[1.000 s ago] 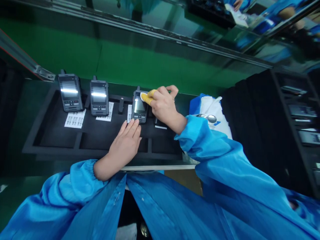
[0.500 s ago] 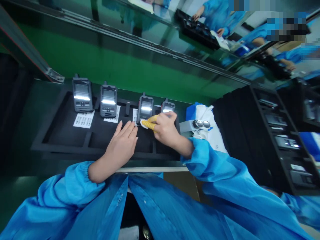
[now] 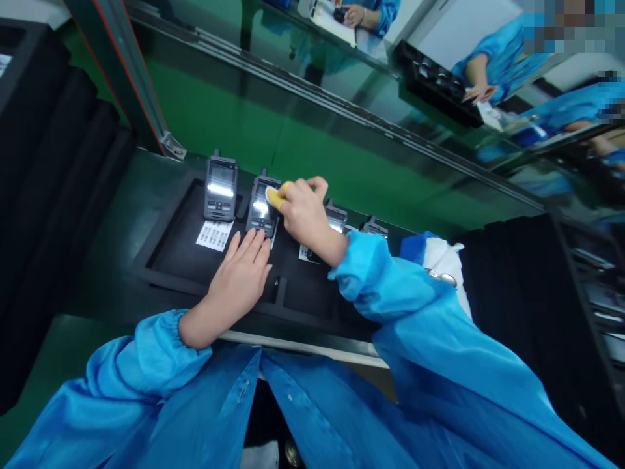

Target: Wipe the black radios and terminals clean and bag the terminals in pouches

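Several grey handheld radios with stubby antennas and lit screens stand in a row on a black foam tray (image 3: 170,277). My right hand (image 3: 307,215) wears yellow finger cots and pinches a small white wiping pad (image 3: 271,195) against the screen of the second radio (image 3: 260,207) from the left. Flat and with fingers stretched, my left hand (image 3: 239,270) rests its fingertips at that radio's lower end. The leftmost radio (image 3: 221,189) has a white label sheet (image 3: 213,236) below it. My right hand and forearm partly hide the third radio (image 3: 336,216); the rightmost radio (image 3: 375,227) shows only its top.
Stacked black foam trays rise at the left (image 3: 53,163) and right (image 3: 512,280). A white cloth or bag (image 3: 444,257) lies right of the tray, with round metal-looking things beside it. Behind the green panel (image 3: 205,117) and glass, co-workers in blue sleeves handle items.
Both hands have moved from the third radio to the second from the left, the white pad now on its screen. The camera view has swung left, revealing the left stack of trays.
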### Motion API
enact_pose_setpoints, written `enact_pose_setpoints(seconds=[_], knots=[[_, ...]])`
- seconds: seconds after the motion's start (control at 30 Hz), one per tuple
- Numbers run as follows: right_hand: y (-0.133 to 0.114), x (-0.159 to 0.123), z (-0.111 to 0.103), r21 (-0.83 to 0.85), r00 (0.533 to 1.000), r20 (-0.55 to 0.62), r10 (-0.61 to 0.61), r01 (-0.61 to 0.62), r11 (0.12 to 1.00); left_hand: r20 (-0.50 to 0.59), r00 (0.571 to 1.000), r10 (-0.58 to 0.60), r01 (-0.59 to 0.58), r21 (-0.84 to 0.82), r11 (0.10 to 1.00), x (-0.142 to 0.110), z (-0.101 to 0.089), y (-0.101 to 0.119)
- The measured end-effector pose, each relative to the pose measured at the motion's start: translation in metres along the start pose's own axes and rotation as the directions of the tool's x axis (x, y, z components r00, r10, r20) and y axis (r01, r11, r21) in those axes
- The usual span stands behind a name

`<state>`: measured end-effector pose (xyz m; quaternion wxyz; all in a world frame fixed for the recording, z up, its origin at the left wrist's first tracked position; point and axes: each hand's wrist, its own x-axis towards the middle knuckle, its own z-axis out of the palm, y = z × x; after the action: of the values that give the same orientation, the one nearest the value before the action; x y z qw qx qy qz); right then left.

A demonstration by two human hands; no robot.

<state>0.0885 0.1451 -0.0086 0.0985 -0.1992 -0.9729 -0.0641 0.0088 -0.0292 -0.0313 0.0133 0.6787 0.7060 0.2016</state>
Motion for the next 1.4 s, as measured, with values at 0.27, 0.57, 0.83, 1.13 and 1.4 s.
enact_pose_setpoints(seconds=[0.27, 0.57, 0.83, 1.13, 1.4], knots=[[-0.004, 0.015, -0.005, -0.061, 0.998, 0.058, -0.037, 0.04, 0.997, 0.066, 0.997, -0.026, 0.029, -0.033, 0.999, 0.0, 0.0, 0.001], [-0.018, -0.002, -0.001, -0.037, 0.961, 0.078, -0.266, 0.269, 0.962, 0.068, 0.998, -0.011, 0.01, 0.005, 1.0, 0.0, 0.0, 0.002], [0.007, 0.026, 0.002, -0.031, 0.996, -0.041, 0.074, -0.075, 0.997, 0.05, 0.999, -0.009, 0.009, 0.011, 1.0, -0.001, 0.0, 0.002], [-0.013, -0.042, 0.011, -0.029, 0.999, -0.039, -0.008, 0.007, 1.0, 0.04, 0.999, 0.01, -0.009, -0.03, 0.999, 0.001, -0.001, 0.003], [-0.016, -0.016, -0.012, 0.041, 0.996, -0.085, -0.035, 0.039, 0.998, -0.145, 0.988, -0.055, 0.036, -0.132, 0.991, -0.012, -0.017, -0.015]])
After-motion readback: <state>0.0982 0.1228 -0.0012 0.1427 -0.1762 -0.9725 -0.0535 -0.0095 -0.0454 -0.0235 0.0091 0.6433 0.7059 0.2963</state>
